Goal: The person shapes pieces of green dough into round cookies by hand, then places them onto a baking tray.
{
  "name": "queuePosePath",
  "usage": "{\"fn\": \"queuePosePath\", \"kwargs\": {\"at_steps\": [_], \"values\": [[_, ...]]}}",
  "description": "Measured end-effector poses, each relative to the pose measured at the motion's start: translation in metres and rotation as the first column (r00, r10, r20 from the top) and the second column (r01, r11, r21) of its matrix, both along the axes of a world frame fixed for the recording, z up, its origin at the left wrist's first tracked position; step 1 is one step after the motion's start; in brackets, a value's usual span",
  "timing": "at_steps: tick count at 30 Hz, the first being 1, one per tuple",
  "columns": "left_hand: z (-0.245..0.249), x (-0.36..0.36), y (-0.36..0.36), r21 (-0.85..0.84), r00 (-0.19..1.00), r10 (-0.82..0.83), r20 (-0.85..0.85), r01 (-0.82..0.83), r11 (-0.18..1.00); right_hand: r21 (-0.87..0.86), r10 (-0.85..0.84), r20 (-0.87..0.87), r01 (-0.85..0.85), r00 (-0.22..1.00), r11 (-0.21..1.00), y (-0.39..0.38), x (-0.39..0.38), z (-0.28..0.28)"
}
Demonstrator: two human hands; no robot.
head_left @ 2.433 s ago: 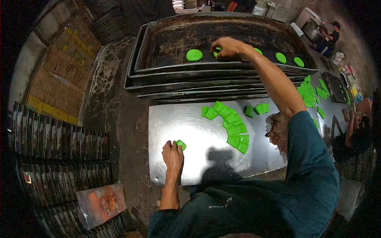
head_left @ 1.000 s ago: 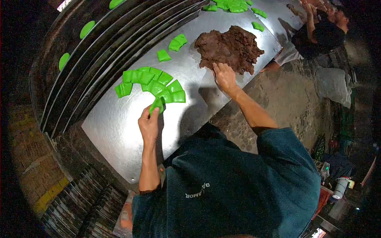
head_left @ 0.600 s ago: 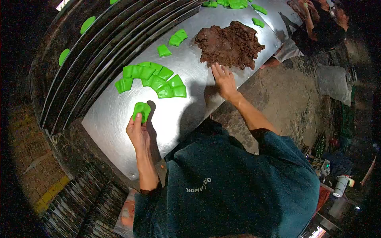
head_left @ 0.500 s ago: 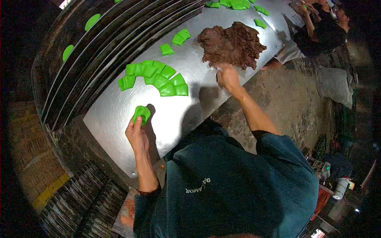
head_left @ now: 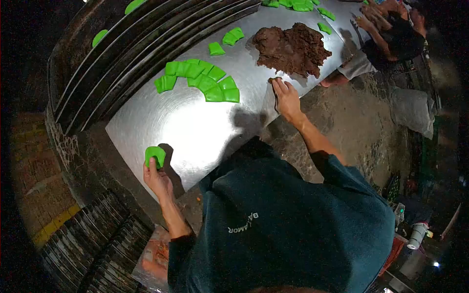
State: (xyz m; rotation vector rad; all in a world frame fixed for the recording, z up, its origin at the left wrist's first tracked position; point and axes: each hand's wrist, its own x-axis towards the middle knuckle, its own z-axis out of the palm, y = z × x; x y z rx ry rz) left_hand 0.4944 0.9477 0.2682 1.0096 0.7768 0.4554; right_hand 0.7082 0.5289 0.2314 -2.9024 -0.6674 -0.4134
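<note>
My left hand (head_left: 159,179) pinches a flat, bright green dough piece (head_left: 155,154), thumb on top, over the near left part of the metal table. My right hand (head_left: 288,101) is just below a large brown lump of paste (head_left: 292,50), apart from it. Its fingers are closed together around a small bit of brown paste (head_left: 274,80) that shows at the fingertips. Between my hands and the far side, several green dough pieces (head_left: 202,78) lie overlapping in a curved fan on the table.
The shiny metal table (head_left: 190,129) carries more green pieces (head_left: 233,35) toward its far end. Dark curved racks (head_left: 122,63) stand along its left side. At the upper right, another person (head_left: 391,44) works beside the table. A pale sack (head_left: 413,111) lies on the floor at right.
My left hand has moved down and left with the green dough piece. My right hand has drawn away from the brown lump with a small bit at its fingertips. The whole view has shifted slightly.
</note>
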Motion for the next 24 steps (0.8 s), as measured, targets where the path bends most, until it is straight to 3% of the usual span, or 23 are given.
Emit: {"fn": "queuePosePath", "kwargs": {"at_steps": [2, 3, 5, 7, 9, 10, 11, 12, 13, 15, 16, 17, 18, 19, 21, 22, 23, 24], "values": [[-0.007, -0.002, -0.003, 0.065, 0.999, -0.033, -0.026, 0.035, 0.997, 0.138, 0.036, -0.272, 0.002, 0.962, 0.990, -0.014, 0.014, -0.004], [-0.002, 0.003, -0.007, 0.133, 0.997, -0.061, -0.050, 0.067, 0.989, 0.143, 0.033, -0.270, 0.006, 0.962, 0.990, -0.008, 0.019, 0.004], [0.014, 0.018, -0.024, 0.319, 0.984, -0.113, -0.137, 0.152, 0.936, 0.273, -0.361, -0.262, 0.427, 0.895, 0.862, 0.009, 0.025, 0.019], [0.018, 0.036, -0.039, 0.274, 0.981, -0.147, -0.128, 0.177, 0.945, 0.305, -0.342, -0.185, 0.385, 0.921, 0.871, 0.015, 0.034, 0.009], [0.037, 0.058, -0.065, 0.080, 0.982, -0.184, -0.042, 0.187, 0.979, 0.117, -0.083, -0.204, 0.108, 0.975, 0.987, 0.017, 0.048, -0.017], [0.012, 0.070, -0.072, -0.007, 0.980, -0.200, 0.015, 0.200, 0.980, 0.222, -0.060, -0.380, 0.155, 0.923, 0.963, 0.036, 0.045, -0.002], [-0.014, 0.078, -0.075, -0.088, 0.976, -0.206, 0.072, 0.212, 0.973, 0.240, -0.015, -0.397, 0.120, 0.918, 0.963, 0.061, 0.031, 0.017], [-0.016, 0.091, -0.083, -0.090, 0.973, -0.224, 0.049, 0.228, 0.969, 0.539, 0.115, -0.502, 0.206, 0.857, 0.817, 0.089, 0.018, 0.042], [-0.015, 0.102, -0.096, -0.097, 0.968, -0.247, 0.031, 0.249, 0.964, 0.744, 0.269, -0.557, 0.329, 0.786, 0.581, 0.114, 0.006, 0.061], [0.004, 0.123, -0.118, -0.259, 0.959, -0.258, 0.114, 0.280, 0.924, 0.793, 0.391, -0.561, 0.338, 0.730, 0.508, 0.154, -0.016, 0.082], [0.008, 0.132, -0.127, -0.276, 0.943, -0.284, 0.173, 0.323, 0.905, 0.802, 0.419, -0.262, -0.045, 0.869, 0.595, 0.168, -0.018, 0.071], [0.010, 0.137, -0.133, -0.294, 0.923, -0.310, 0.228, 0.368, 0.882, 0.650, 0.478, 0.057, -0.396, 0.877, 0.649, 0.179, -0.021, 0.067], [0.003, 0.143, -0.131, -0.249, 0.932, -0.329, 0.154, 0.359, 0.899, 0.558, 0.422, -0.073, -0.314, 0.903, 0.768, 0.181, -0.020, 0.064], [-0.002, 0.144, -0.134, -0.252, 0.934, -0.330, 0.136, 0.355, 0.900, 0.567, 0.422, -0.087, -0.304, 0.902, 0.766, 0.176, -0.016, 0.062], [0.015, 0.150, -0.138, -0.249, 0.938, -0.283, 0.202, 0.328, 0.911, 0.620, 0.452, -0.526, -0.040, 0.720, 0.784, 0.169, 0.009, 0.083], [0.022, 0.151, -0.137, -0.301, 0.935, -0.302, 0.185, 0.346, 0.888, 0.578, 0.349, -0.531, 0.028, 0.772, 0.816, 0.165, 0.020, 0.084], [0.015, 0.153, -0.137, -0.298, 0.938, -0.298, 0.177, 0.340, 0.892, 0.590, 0.339, -0.407, -0.040, 0.848, 0.807, 0.161, 0.031, 0.079], [0.006, 0.157, -0.140, -0.272, 0.915, -0.328, 0.234, 0.386, 0.882, 0.581, 0.382, -0.651, 0.107, 0.656, 0.807, 0.157, 0.042, 0.076]]}}
